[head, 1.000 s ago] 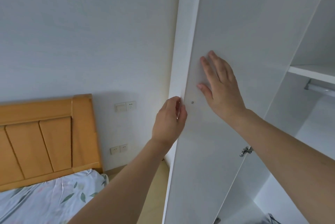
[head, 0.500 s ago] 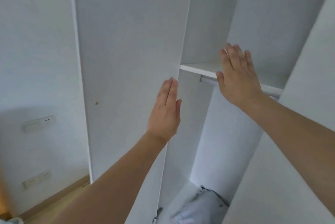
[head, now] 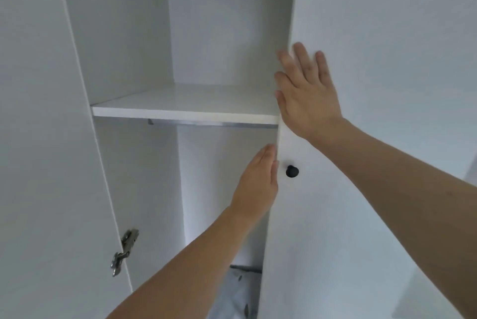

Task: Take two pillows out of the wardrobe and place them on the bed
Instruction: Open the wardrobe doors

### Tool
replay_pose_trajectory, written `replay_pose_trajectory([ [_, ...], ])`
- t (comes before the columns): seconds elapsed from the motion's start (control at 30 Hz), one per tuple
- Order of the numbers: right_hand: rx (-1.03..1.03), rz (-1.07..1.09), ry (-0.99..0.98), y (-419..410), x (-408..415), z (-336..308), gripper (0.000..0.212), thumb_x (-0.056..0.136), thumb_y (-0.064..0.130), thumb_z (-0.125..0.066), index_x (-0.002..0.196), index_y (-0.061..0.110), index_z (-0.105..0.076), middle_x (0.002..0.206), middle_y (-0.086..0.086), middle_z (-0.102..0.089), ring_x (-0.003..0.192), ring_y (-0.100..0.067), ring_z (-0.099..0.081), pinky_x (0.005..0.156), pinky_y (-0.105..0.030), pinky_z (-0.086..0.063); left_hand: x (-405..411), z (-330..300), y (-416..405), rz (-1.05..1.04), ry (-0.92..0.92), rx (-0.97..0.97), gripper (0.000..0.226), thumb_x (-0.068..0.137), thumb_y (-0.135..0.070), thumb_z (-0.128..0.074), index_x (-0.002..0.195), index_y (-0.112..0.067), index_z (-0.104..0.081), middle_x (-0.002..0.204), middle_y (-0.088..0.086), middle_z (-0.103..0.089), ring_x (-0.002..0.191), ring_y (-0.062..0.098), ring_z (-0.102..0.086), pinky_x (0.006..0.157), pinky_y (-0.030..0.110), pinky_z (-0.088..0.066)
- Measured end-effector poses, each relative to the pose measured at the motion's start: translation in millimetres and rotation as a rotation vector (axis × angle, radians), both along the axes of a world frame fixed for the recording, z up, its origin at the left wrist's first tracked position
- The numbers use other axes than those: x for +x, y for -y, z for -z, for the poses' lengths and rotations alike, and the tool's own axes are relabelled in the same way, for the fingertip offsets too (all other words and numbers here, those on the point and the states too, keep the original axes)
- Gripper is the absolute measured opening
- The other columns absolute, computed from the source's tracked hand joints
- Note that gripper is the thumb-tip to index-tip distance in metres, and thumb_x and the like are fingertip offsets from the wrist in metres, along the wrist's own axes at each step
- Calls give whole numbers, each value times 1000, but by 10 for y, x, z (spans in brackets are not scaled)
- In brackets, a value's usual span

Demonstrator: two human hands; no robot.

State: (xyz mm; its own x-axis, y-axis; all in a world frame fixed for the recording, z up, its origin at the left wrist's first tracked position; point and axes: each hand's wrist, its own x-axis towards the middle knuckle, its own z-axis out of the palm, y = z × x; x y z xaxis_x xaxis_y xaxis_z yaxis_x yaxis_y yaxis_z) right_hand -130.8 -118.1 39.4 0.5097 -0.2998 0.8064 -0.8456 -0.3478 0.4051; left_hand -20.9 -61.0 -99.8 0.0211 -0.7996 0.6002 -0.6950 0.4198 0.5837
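The white wardrobe stands with its left door [head: 38,138] swung wide. My right hand [head: 307,94] lies flat with straight fingers on the face of the right door [head: 374,47], near its edge. My left hand [head: 258,182] reaches along that door's edge just left of a black knob [head: 292,171], its fingers straight against the edge. At the bottom, between my left forearm and the right door, a light blue patterned pillow [head: 238,290] shows in part; the rest of it is hidden.
A bare white shelf [head: 185,112] crosses the wardrobe at hand height, with a metal hanging rail [head: 227,124] just under it. A metal hinge [head: 124,251] sits on the left door's inner side.
The view has swung right, away from the left door. My right hand went from the shelf area onto the right door's face, and my left hand moved to that door's edge beside the knob.
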Motion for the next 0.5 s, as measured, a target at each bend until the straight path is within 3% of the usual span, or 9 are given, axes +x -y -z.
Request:
replay_pose_trajectory([
  [0.07, -30, 46, -4, -11, 46, -5, 24, 95, 18, -42, 101, 4, -61, 156, -10, -28, 146, -38, -17, 117, -58, -11, -7, -14, 86, 77, -121, 18, 36, 103, -23, -33, 134, -15, -50, 126, 3, -61, 116, 18, -55, 103, 29, -43],
  [0.13, -47, 83, -12, -44, 62, -2, 21, 94, 17, -43, 95, 6, -61, 155, -10, -30, 145, -38, -18, 117, -59, -12, -3, -45, 105, 124, -245, 38, 31, 102, -21, -37, 124, -17, -59, 105, -3, -68, 93, 13, -61, 84, 19, -45],
  [0.23, -78, 117, -29, -124, 65, -7, 21, 93, 18, -42, 93, 7, -61, 153, -11, -34, 145, -39, -20, 116, -58, -14, 38, -113, 76, 180, -323, 51, 22, 99, -16, -42, 94, -10, -64, 65, -7, -51, 57, 9, -40, 58, 23, -35],
  [0.3, -101, 124, -24, -200, 70, -9, 19, 92, 16, -44, 90, 7, -61, 151, -13, -38, 144, -41, -23, 116, -58, -17, 78, -146, 37, 201, -361, 73, 21, 96, -14, -46, 85, -8, -63, 63, 2, -51, 55, 9, -36, 56, 23, -32],
  [0.43, -133, 124, -28, -488, -18, 16, 20, 93, 15, -41, 90, 7, -59, 149, -14, -40, 143, -42, -22, 116, -57, -18, 59, -129, -208, 228, -412, 84, 18, 92, -11, -52, 82, -7, -66, 76, 8, -65, 69, 22, -56, 63, 23, -41],
  [0.5, -161, 111, -33, -694, -99, 16, 18, 93, 15, -42, 88, 7, -58, 146, -15, -43, 142, -44, -24, 116, -57, -19, -8, -144, -426, 236, -456, 97, 17, 92, -11, -57, 79, -8, -67, 69, 3, -64, 64, 13, -55, 63, 21, -43],
])
